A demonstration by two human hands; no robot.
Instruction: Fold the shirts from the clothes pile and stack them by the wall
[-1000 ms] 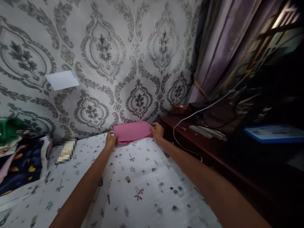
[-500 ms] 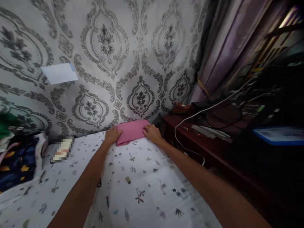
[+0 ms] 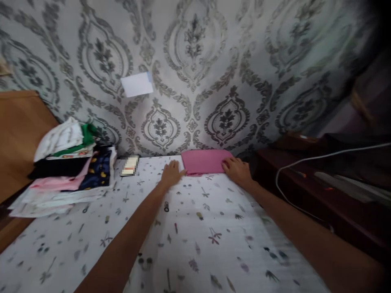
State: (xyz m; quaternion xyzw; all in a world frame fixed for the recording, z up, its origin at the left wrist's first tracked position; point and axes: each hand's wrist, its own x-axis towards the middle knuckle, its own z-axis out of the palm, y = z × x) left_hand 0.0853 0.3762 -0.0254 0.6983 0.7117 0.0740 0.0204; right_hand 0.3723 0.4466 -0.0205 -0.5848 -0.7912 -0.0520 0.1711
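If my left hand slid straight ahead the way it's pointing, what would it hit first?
Your left hand would probably meet the grey wall with dark leafy patterns, just left of the folded pink cloth; the remaining gap is hard to judge.

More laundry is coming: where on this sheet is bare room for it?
Two patches of printed sheet: between left arm and right arm, bordered by the pink cloth beyond; and left of the left arm, this side of the clothes pile and pixelated item. Crowded toward the wall: pile, item, left hand, cloth, right hand.
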